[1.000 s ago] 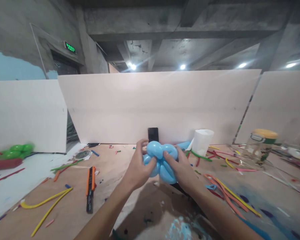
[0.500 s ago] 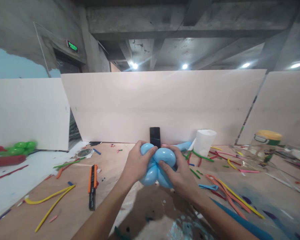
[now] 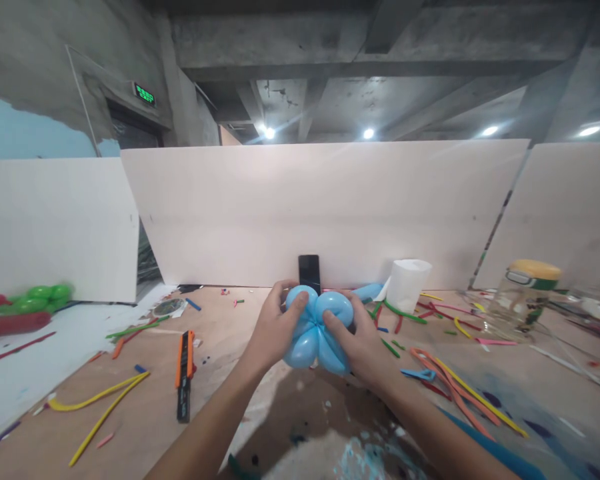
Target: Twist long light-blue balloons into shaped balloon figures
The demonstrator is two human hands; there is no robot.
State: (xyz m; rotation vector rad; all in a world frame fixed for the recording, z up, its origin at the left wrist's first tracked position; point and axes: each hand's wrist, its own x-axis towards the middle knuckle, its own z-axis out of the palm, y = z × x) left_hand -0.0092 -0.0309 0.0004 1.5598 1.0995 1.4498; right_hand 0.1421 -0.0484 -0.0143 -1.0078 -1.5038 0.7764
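Note:
A light blue twisted balloon [image 3: 303,350] with several rounded lobes meeting at a centre is held up over the table. My left hand [image 3: 277,327] grips its left lobes, thumb across the upper one. On the other side my right hand [image 3: 357,340] is closed around the right lobes, its thumb pressing near the upper right one. A blue balloon length [image 3: 369,292] shows behind the right hand; its join to the lobes is hidden. Behind the balloon a black phone [image 3: 309,272] leans upright against the white board.
An orange and black utility knife [image 3: 184,377] lies left on the table. Yellow uninflated balloons [image 3: 107,400] are farther left. A white paper roll [image 3: 409,285], a yellow-lidded jar [image 3: 525,293] and orange balloons [image 3: 453,387] are right. Tall white boards [image 3: 320,207] stand behind.
The balloon has turned slightly in my hands, its lobes now more evenly spread. My right thumb has shifted a little up and right. Both hands keep their hold.

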